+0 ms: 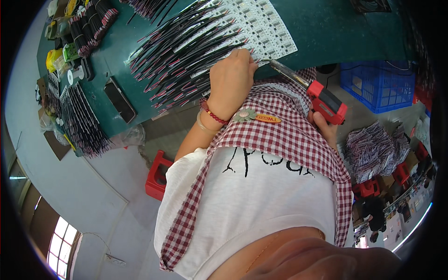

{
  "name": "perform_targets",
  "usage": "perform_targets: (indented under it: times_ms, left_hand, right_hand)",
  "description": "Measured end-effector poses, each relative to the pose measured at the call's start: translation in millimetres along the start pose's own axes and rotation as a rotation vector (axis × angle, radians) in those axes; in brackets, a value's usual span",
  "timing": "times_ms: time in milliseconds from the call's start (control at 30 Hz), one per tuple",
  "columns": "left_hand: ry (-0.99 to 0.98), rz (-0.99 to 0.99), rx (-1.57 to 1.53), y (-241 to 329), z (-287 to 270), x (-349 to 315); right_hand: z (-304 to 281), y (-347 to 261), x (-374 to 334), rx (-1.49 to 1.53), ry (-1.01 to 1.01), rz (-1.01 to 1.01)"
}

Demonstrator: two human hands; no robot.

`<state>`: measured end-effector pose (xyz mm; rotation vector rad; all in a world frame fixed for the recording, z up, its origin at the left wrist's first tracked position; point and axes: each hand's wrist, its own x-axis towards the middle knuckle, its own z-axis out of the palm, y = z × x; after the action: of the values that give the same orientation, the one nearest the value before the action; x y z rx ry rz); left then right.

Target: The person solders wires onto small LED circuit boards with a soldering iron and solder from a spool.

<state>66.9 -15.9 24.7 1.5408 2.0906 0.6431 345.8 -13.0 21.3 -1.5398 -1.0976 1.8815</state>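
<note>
Soldering looks partway: circuit panel [268, 28] on green table [326, 35], black wires [172, 63] over left side, right side bare, likely pending. Left hand [232, 74] closed at near edge, hold unclear; right hand [323, 125] grips soldering gun [325, 101].

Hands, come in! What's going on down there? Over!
Left hand at white circuit sheet's near edge. Right hand gripping red tool, tip near left hand. Black wires cover sheet's left part.
</note>
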Motion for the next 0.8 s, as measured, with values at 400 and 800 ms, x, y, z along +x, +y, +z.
perform_targets:
  times_ms: [400, 800]
  left_hand:
    - [-0.014, -0.01, 0.036, -0.4, 0.7, 0.4]
    - [0.02, 0.059, 0.058, -2.2, 2.6, -0.5]
  right_hand:
    - [-7.9, 10.3, 3.6, -0.08, -0.079, -0.085]
    - [-5.4, 6.7, -2.5, -0.013, -0.02, -0.036]
